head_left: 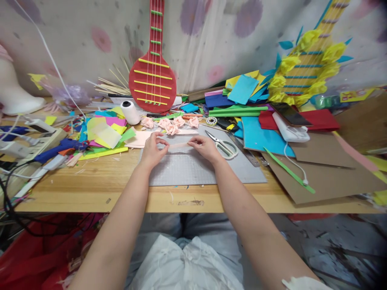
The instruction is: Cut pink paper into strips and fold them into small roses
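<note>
A thin pale pink paper strip point(178, 145) stretches between my two hands, just above the grey cutting mat point(181, 173). My left hand point(155, 150) pinches its left end between thumb and forefinger. At the other end, my right hand point(205, 148) has its fingertips closed on the strip. Several pink paper flowers point(172, 125) lie just beyond my hands. Flat pale pink paper point(139, 139) sits beside my left hand. Scissors point(225, 148) with light handles rest on the mat, to the right of my right hand.
A red paper lute point(152, 82) stands at the back, near a white thread spool point(130, 112). On the left are a blue glue gun point(62, 149), a power strip point(33, 161) and paper scraps point(104, 133). Brown cardboard point(320, 177) and a white power bank point(290, 129) lie right.
</note>
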Available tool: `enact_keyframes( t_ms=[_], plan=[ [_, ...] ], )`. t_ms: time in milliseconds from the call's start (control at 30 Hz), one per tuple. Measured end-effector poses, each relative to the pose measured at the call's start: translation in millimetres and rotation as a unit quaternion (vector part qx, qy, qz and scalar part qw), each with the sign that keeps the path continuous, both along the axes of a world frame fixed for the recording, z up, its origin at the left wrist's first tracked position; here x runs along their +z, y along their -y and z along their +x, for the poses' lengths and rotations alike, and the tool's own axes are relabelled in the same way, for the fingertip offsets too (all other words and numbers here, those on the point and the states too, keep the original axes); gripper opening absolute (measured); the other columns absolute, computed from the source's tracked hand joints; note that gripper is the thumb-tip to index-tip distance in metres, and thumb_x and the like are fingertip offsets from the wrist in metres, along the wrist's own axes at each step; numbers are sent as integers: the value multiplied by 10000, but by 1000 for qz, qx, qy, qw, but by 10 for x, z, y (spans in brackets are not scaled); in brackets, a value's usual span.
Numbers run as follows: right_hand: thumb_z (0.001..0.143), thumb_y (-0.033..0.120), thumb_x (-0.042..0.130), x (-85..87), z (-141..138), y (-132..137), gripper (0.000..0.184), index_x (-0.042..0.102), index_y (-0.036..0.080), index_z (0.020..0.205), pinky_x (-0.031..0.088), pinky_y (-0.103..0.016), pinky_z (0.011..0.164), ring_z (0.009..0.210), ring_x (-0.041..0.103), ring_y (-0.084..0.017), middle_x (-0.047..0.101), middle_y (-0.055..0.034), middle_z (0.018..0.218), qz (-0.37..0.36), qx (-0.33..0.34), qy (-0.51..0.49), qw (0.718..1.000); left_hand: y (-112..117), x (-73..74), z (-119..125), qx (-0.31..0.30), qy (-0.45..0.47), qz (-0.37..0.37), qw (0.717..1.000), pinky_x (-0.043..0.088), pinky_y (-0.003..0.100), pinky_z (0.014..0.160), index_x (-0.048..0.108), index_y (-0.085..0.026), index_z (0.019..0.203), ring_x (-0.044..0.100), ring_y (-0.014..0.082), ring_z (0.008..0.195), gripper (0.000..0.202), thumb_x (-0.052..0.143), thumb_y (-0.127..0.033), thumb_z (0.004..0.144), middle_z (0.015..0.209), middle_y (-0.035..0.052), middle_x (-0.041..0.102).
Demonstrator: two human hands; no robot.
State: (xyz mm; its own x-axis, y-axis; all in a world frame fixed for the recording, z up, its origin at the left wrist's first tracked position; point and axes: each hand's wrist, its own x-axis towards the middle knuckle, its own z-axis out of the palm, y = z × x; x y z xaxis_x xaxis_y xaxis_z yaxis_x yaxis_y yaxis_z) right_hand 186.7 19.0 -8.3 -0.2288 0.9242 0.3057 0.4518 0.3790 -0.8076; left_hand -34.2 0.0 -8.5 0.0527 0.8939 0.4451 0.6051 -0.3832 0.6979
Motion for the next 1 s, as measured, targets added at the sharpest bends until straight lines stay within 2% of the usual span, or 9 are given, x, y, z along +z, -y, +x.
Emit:
enact_keyframes(
  t_ms=[300,467,533,633,700,800,1000],
  plan=[
    [724,338,565,-29,52,-37,178,635,174,721,370,-249,636,650,509,-119,622,-5,712,-22,12,-7,1000,-5,18,-101,30,30,-10,999,441,310,751,394,-228,1000,618,156,837,394,605,-199,668,760,-25,640],
    [701,350,577,-36,79,-63,189,617,166,712,361,-241,610,615,485,-107,597,4,679,-42,-11,-35,998,-31,8,-140,85,118,-31,989,455,275,671,387,-237,979,608,127,739,394,603,-190,653,760,-31,630],
    [701,354,574,-25,65,-51,193,614,165,715,358,-239,605,609,480,-103,591,7,674,-47,-2,-38,998,-44,-12,-83,64,179,-36,981,460,259,651,376,-236,987,607,122,756,417,613,-214,644,790,-22,631],
    [707,355,564,0,16,-13,193,599,166,711,360,-234,595,601,477,-98,581,11,668,-59,16,-46,997,-49,-39,55,-11,252,-59,966,470,257,694,368,-227,1004,609,130,834,514,672,-258,590,841,-2,633],
    [713,361,557,5,-19,8,196,582,167,705,363,-231,583,589,473,-95,566,17,654,-69,27,-51,996,-41,-46,129,-37,268,-101,957,471,258,663,370,-223,1022,614,126,743,569,696,-271,558,805,-11,632],
    [720,370,550,-27,-58,9,195,550,175,741,385,-230,582,593,493,-96,566,24,654,-83,41,-70,993,-23,-38,170,-23,271,-144,951,453,244,585,386,-219,1017,587,108,586,565,700,-271,550,695,-46,614],
    [636,324,617,-132,-90,-50,248,496,193,808,389,-225,557,576,502,-95,557,50,640,-102,24,-116,988,-12,-27,147,-17,296,-158,942,459,243,573,388,-209,979,602,115,564,532,696,-248,547,629,-67,604]
  ],
)
